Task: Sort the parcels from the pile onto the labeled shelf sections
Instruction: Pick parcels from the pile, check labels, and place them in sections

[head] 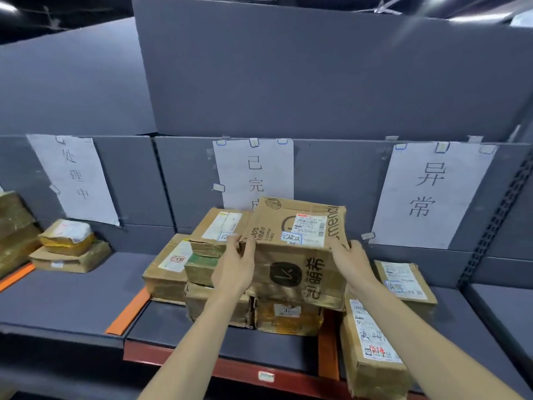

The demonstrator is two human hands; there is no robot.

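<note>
Holding: both hands sit on one printed carton (297,249), the left hand (235,265) pressed against its left end with fingers wrapped over the upper edge, the right hand (353,262) cupped round its right end; each is clamped on the box.
Carton position: on top of the stack in the middle shelf section, tilted slightly, touching the parcels under it; whether its weight is fully down I cannot tell.
Carton tag: a small handwritten sticker (291,237) on its top appears to match the middle sign (255,174) behind it.
Middle section: already crowded, with a taped box (215,232) just left of the carton, a larger box (167,269) beside that, and a yellow-taped parcel (288,316) underneath.
Left section: under the left sign (73,177), a short stack of parcels (69,246).
Right section: under the right sign (432,194), a flat parcel (403,281) and a long box (372,347) at the shelf front.
Progress: judging by the filled sections, sorting looks well under way.
Left to do: release this carton; the source pile is out of view, so the remainder is unknown.
</note>
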